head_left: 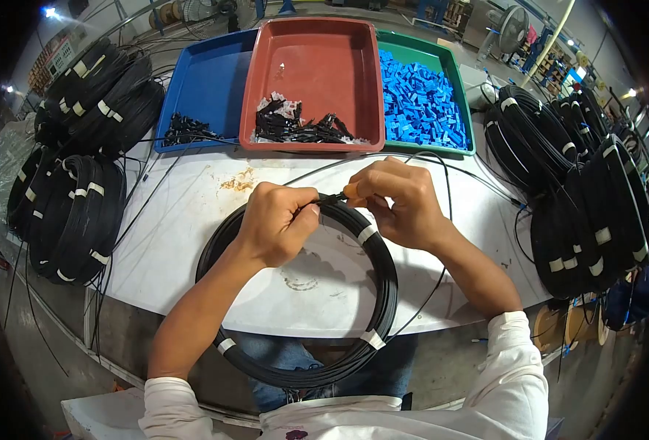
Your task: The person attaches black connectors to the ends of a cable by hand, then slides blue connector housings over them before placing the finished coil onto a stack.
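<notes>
Both hands (274, 224) pinch a slim black piece (330, 199) at the cable coil (387, 275)

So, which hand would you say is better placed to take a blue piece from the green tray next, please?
Probably the right hand: it sits nearer the green tray and its blue pieces, while the left hand lies farther away.

A round coil of thin black cable (387, 286), bound with white tape bands (373, 339), lies across the near edge of the white tabletop (163, 271)
</notes>
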### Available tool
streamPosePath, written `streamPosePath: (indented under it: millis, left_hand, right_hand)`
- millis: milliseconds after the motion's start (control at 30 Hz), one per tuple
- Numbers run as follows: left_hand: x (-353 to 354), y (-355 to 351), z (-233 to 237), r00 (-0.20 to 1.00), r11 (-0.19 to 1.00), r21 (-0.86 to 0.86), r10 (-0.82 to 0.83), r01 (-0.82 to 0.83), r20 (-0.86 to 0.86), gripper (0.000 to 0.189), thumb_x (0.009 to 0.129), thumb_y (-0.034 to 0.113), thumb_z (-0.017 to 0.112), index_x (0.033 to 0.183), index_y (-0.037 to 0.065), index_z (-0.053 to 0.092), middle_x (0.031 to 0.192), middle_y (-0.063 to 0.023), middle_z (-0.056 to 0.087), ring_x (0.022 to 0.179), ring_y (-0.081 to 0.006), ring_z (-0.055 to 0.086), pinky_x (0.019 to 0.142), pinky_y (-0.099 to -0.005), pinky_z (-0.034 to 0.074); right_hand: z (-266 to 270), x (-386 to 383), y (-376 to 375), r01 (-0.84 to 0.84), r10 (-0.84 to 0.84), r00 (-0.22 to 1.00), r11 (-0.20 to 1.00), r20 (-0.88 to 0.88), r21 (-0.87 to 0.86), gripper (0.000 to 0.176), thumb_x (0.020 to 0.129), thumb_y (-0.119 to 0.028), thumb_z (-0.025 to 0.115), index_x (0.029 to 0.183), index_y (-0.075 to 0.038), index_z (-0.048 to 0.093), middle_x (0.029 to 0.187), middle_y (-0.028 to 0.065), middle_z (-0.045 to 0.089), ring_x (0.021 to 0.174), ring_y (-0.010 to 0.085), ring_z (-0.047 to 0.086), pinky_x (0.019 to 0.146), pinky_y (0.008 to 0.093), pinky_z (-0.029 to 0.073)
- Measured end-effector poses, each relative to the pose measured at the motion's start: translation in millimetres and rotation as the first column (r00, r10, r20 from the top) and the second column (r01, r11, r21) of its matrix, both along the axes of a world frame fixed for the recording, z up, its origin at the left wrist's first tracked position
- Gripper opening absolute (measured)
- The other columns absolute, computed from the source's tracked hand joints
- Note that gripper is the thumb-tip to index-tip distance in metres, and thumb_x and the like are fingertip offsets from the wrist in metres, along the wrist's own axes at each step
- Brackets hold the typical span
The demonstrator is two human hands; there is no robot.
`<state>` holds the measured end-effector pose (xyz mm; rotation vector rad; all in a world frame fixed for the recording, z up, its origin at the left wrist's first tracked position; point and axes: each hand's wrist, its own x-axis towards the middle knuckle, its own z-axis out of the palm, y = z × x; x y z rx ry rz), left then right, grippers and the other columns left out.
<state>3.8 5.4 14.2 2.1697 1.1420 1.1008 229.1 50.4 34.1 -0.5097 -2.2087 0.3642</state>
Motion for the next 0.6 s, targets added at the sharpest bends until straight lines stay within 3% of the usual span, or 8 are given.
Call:
streamPosePath:
  millis: [67,200,267,300,400,467,567,600]
  left_hand:
    - [1.7,0.5,-2.1,0.997,0.989,-0.139,0.054,-0.045,0.061,0.029,0.075,0.022,0.049,0.058,-0.001,0.051,0.048,-0.009,0.045,0.044,-0.0177,0.045,0.047,-0.032,0.036]
    - [1.8,1.6,-1.0,0.996,0.994,-0.072,0.084,-0.083,0.012,0.031,0.071,0.021,0.052,0.052,-0.002,0.046,0.045,-0.0183,0.04,0.038,-0.0289,0.04,0.044,-0.0402,0.033]
    - [-2.7,4.3,-0.4,0.988,0.985,-0.161,0.045,-0.068,-0.146,0.027,0.071,0.023,0.049,0.061,-0.003,0.053,0.05,-0.0084,0.05,0.044,-0.016,0.043,0.046,-0.0308,0.036]
    - [-1.1,3.6,0.6,0.988,0.985,-0.161,0.043,-0.067,-0.146,0.027,0.071,0.023,0.049,0.061,-0.003,0.053,0.05,-0.0084,0.05,0.044,-0.016,0.043,0.046,-0.0308,0.036]
    - [2.6,1.1,2.6,0.999,0.996,-0.088,0.035,-0.033,0.022,0.026,0.071,0.022,0.052,0.077,-0.003,0.058,0.062,-0.0097,0.058,0.048,-0.0153,0.046,0.05,-0.0304,0.039]
    - [1.9,1.6,2.4,0.992,0.996,-0.086,-0.022,0.033,0.125,0.029,0.076,0.013,0.052,0.1,-0.003,0.055,0.072,-0.01,0.06,0.056,-0.0157,0.051,0.055,-0.0302,0.042]
    - [15.2,-5.4,3.7,0.926,0.992,-0.125,0.048,-0.001,0.374,0.037,0.08,0.003,0.046,0.117,-0.001,0.043,0.071,-0.0074,0.056,0.062,-0.0154,0.052,0.06,-0.0298,0.042]
    - [14.3,-5.4,6.2,0.927,0.992,-0.123,0.046,0.001,0.373,0.037,0.08,0.003,0.046,0.117,-0.001,0.043,0.071,-0.0074,0.056,0.062,-0.0154,0.052,0.06,-0.0298,0.042]
  right_hand:
    - [0.5,-4.7,-2.8,-0.022,0.021,1.0,0.985,0.005,0.173,0.025,0.06,0.012,0.067,0.077,-0.007,0.064,0.077,0.0051,0.067,0.07,0.0254,0.064,0.061,0.0361,0.046]
    - [-5.2,-10.7,-7.8,-0.008,0.01,1.0,0.974,-0.007,0.225,0.025,0.059,0.009,0.068,0.077,-0.007,0.064,0.077,0.0039,0.066,0.07,0.024,0.063,0.061,0.0349,0.044]
    - [-10.2,-9.7,-5.4,-0.015,0.018,1.0,0.982,-0.014,0.187,0.025,0.059,0.009,0.069,0.077,-0.007,0.064,0.077,0.0039,0.066,0.069,0.0239,0.062,0.061,0.0351,0.044]
    - [-12.3,-9.3,-3.7,-0.023,0.023,1.0,0.982,-0.002,0.186,0.025,0.059,0.009,0.069,0.077,-0.007,0.064,0.078,0.004,0.066,0.069,0.0238,0.062,0.061,0.035,0.044]
    - [-10.6,-7.6,0.3,-0.037,0.032,0.999,0.972,0.029,0.231,0.026,0.058,0.007,0.07,0.078,-0.007,0.064,0.081,0.0042,0.067,0.069,0.0236,0.062,0.061,0.035,0.045]
    - [-10.1,-7.4,1.5,-0.045,0.033,0.998,0.96,0.048,0.277,0.026,0.057,0.006,0.07,0.079,-0.007,0.064,0.082,0.0043,0.067,0.069,0.0235,0.062,0.061,0.0351,0.045]
    - [-11.6,-7.7,2.3,-0.009,0.003,1.0,0.955,0.021,0.296,0.029,0.055,0.004,0.07,0.082,-0.006,0.065,0.084,0.0051,0.067,0.071,0.0239,0.063,0.061,0.0353,0.045]
    - [-11.9,-7.5,2.7,-0.011,0.001,1.0,0.943,0.03,0.331,0.03,0.055,0.003,0.07,0.083,-0.007,0.065,0.085,0.0052,0.067,0.071,0.0233,0.062,0.061,0.0348,0.045]
